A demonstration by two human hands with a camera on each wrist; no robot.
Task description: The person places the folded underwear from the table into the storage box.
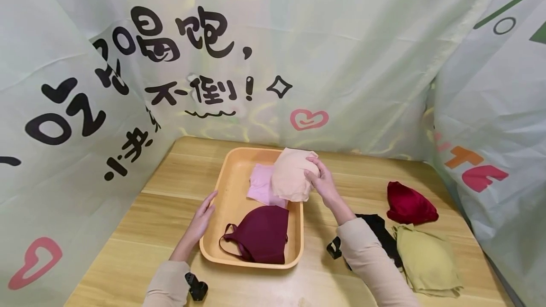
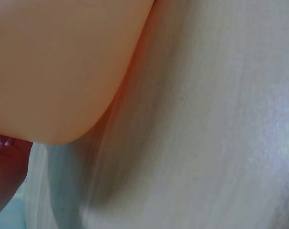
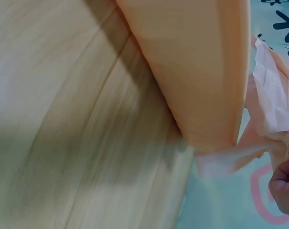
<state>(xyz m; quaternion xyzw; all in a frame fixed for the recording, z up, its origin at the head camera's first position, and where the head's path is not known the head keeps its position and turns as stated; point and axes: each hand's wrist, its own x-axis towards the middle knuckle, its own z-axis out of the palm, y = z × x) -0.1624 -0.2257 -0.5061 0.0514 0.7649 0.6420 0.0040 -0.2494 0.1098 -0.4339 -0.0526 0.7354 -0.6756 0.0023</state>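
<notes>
My right hand (image 1: 323, 181) grips a pale pink folded bra (image 1: 292, 174) over the far right corner of an orange plastic tray (image 1: 228, 188). The right wrist view shows the right hand (image 3: 285, 186) pinching the bra's loose cloth (image 3: 273, 100) beside the tray wall (image 3: 192, 67). Against the tray's left rim rests my left hand (image 1: 202, 217), its fingers fairly straight. Within the tray, a burgundy bra (image 1: 266, 236) lies at the near end, with one strap looped leftward. A lilac garment (image 1: 262, 186) lies beyond it, partly hidden by the pale pink bra.
Right of the tray, a dark red bra (image 1: 410, 205), a yellow-green folded garment (image 1: 428, 262) and a black garment (image 1: 379, 231) lie on the wooden table (image 1: 141, 231). The right forearm partly covers the black one. Printed curtains (image 1: 362, 84) enclose the table's back and sides.
</notes>
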